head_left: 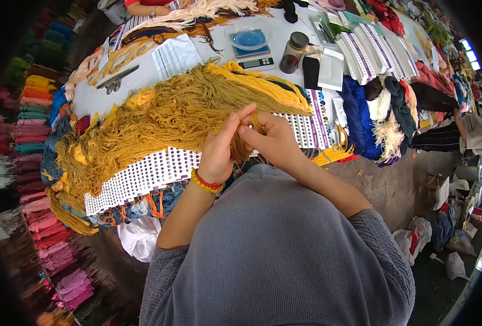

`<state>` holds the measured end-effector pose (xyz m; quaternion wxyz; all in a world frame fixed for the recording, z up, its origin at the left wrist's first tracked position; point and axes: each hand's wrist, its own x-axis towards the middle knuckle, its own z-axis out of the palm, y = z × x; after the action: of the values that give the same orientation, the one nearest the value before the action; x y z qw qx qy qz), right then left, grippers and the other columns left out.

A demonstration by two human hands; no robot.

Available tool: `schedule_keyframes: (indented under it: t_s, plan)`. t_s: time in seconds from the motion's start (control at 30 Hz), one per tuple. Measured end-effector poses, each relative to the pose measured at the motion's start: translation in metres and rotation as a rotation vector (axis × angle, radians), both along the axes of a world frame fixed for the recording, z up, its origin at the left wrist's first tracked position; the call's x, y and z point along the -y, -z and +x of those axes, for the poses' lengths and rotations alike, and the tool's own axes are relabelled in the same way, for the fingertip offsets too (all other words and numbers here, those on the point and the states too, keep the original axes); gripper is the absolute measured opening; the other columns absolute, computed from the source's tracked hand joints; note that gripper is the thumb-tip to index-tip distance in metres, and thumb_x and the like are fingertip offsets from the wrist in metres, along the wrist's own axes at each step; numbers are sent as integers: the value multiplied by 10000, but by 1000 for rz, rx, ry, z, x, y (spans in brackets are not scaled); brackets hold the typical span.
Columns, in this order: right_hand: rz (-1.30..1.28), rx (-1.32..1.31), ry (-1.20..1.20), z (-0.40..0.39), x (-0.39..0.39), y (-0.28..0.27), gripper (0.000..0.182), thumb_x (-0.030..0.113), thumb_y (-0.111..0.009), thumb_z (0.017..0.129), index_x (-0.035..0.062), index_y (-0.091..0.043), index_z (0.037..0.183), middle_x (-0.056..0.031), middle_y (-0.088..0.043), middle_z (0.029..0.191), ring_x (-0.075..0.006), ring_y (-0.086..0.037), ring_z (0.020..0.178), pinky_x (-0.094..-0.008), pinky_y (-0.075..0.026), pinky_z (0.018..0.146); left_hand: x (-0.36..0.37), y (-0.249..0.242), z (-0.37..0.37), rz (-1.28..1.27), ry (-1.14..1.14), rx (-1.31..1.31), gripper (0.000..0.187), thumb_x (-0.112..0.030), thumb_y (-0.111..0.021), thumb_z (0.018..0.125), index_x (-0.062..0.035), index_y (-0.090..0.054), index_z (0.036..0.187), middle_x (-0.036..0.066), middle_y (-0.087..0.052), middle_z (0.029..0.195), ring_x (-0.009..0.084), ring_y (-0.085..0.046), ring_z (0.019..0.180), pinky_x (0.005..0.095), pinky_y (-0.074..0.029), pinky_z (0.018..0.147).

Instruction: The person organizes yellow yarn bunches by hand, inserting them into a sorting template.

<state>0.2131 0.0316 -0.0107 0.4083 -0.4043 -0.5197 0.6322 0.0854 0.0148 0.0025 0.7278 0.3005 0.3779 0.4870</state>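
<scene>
A large heap of mustard and olive yarn (165,117) lies across the table in front of me. My right hand (273,140) is closed around a few golden yarn strands (258,121), which loop over its fingers. Beside it my left hand (219,152), with red and yellow bracelets at the wrist, has its fingers stretched out straight. Their tips reach the right hand's fingers, and its thumb is mostly hidden. More yarn hangs between the two palms. Under the heap lie white cards (143,176) with rows of dark holes.
Behind the heap stand a digital scale (255,62) with a clear bowl (248,35), a dark-lidded jar (293,52) and a stack of hole cards (377,51). Scissors (339,137) and blue yarn (359,117) lie to the right. A co-worker's arm (148,9) shows at the far side.
</scene>
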Motion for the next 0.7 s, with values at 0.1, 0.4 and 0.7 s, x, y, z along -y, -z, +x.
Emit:
schedule_keyframes:
  t_s: [0.1, 0.4, 0.7]
  plan:
    - [41, 24, 18, -2, 0, 2, 127, 132, -576, 787, 9, -556, 760, 26, -484, 571, -15, -393, 502, -195, -320, 440, 1, -3, -1, -35, -15, -1, 398, -232, -297, 930, 22, -420, 1212, 92, -516, 1106, 160, -512, 975, 280, -389, 865]
    - [-40, -63, 85, 0, 2, 4, 106, 112, -576, 779, 14, -551, 750, 36, -490, 562, -9, -394, 498, -191, -313, 432, -2, -1, -4, -113, -44, 130, 371, -219, -330, 920, 41, -466, 1148, 94, -549, 1064, 156, -531, 950, 284, -416, 840]
    - [2, -40, 101, 1, 3, 5, 100, 99, -570, 780, 3, -553, 759, 29, -496, 575, -15, -404, 507, -191, -324, 443, -2, 0, -3, -131, -77, 110, 371, -220, -332, 922, 47, -481, 1131, 110, -547, 1079, 165, -530, 962, 295, -413, 854]
